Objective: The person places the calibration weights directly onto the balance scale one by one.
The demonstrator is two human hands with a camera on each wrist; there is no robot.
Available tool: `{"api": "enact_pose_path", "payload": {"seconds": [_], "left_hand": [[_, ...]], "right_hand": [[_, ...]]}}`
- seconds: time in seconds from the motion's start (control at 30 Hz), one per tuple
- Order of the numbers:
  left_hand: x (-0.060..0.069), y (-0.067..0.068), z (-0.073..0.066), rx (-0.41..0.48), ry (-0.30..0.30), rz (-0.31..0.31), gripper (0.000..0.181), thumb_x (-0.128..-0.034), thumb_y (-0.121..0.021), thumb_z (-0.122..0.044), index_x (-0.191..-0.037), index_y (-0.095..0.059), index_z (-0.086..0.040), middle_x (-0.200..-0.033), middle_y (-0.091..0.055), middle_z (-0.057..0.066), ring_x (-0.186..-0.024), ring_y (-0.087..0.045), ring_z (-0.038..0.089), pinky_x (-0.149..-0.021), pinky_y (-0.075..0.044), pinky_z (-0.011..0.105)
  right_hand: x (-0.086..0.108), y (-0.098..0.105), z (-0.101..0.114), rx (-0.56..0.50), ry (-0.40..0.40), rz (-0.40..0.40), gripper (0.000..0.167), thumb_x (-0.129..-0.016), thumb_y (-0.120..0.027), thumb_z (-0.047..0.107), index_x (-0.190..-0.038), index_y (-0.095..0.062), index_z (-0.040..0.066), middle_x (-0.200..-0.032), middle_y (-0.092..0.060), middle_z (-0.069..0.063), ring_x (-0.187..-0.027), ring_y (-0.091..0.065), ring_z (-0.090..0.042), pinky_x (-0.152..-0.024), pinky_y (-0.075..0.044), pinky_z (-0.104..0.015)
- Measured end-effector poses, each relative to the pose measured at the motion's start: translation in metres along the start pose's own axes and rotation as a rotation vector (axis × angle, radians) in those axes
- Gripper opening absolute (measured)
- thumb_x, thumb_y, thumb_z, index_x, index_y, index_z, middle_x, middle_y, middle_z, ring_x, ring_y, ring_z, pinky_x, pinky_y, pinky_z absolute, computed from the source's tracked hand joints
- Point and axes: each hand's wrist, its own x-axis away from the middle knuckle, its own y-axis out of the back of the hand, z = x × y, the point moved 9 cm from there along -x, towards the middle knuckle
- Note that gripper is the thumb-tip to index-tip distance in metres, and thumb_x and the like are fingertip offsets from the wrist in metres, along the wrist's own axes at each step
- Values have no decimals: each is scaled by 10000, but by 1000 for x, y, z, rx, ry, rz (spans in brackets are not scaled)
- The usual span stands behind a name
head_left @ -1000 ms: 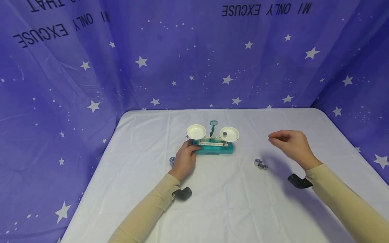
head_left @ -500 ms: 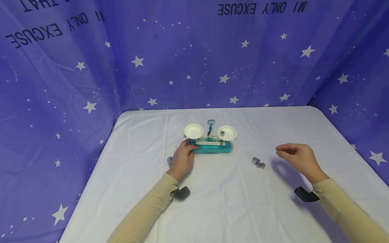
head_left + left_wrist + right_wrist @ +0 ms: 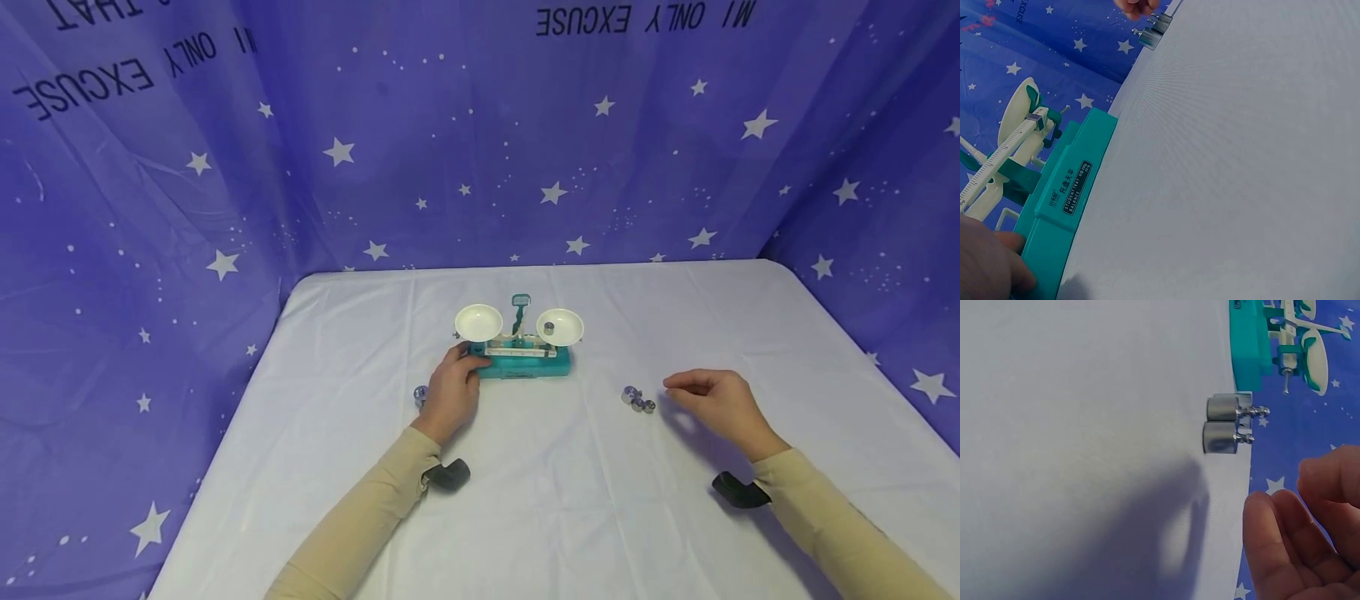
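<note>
A teal tray balance (image 3: 525, 367) with two white pans stands mid-table in the head view. My left hand (image 3: 452, 390) holds the left end of its base, thumb along the front. On the right pan (image 3: 567, 332) sits one small metal weight (image 3: 549, 327), while the left pan (image 3: 478, 323) bears nothing. My right hand (image 3: 716, 404) hovers just right of a cluster of metal weights (image 3: 637, 400). In the right wrist view a gap shows between its thumb and fingers (image 3: 1263, 531), which hold nothing; the knobbed weights (image 3: 1220, 437) stand upright beyond them.
More metal weights (image 3: 420, 395) stand left of my left hand, partly hidden by it. A white cloth covers the table (image 3: 555, 500). Purple star-patterned curtains (image 3: 465, 150) hang behind the table and along both sides.
My right hand has come down, first swinging outward and then back left, closer to the right cluster of weights. The left hand keeps its hold on the balance. The head view has shifted slightly.
</note>
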Motion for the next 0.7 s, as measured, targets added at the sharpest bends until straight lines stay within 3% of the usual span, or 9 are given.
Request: {"api": "enact_pose_path", "payload": {"seconds": [0.33, 0.7], "left_hand": [[0, 0, 0, 1, 6, 4, 291, -902, -570, 74, -1074, -776, -39, -1359, -611, 222, -1303, -604, 377, -1085, -508, 471], [0, 0, 0, 2, 9, 7, 286, -906, -565, 67, -1072, -775, -35, -1364, -609, 223, -1302, -604, 376, -1084, -508, 471]], "right_hand": [[4, -19, -9, 9, -12, 87, 189, -910, -734, 130, -1046, -784, 9, -1033, -782, -184, -794, -599, 147, -677, -525, -147], [4, -28, -9, 4, -7, 117, 168, -902, -739, 100, -1039, -787, 16, -1034, -781, -178, -786, -595, 119, -638, -531, -183]]}}
